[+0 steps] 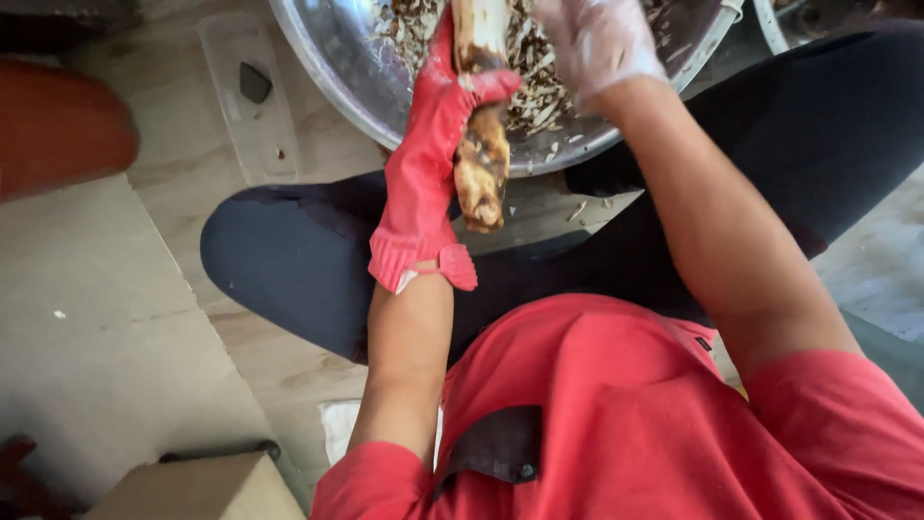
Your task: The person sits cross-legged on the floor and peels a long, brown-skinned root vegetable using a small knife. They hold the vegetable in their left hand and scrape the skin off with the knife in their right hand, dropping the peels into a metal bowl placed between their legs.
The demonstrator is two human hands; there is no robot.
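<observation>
A: Largest item first?
B: Metal basin (337,58), at the top edge of view, on the floor (192,164) ahead of the seated person's crossed legs. Brown and pale peelings (539,91) cover its inside.
A: Next?
B: Long root (481,144), brown and rough at its near end, paler toward the top. Held roughly upright over the basin's near rim, lower end hanging just outside it.
A: Left hand?
B: Left hand (433,125) in a red rubber glove, fingers closed around the root's middle, thumb across the front. Firm clamp.
A: Right hand?
B: Right hand (592,39) in a thin clear glove, above the basin, just right of the root's upper part. Partly cut off by the frame; cannot tell whether it grips anything.
A: Smaller items?
B: Clear plastic lid (255,96) flat on the floor left of the basin. Cardboard box (202,491) at the bottom-left corner.
</observation>
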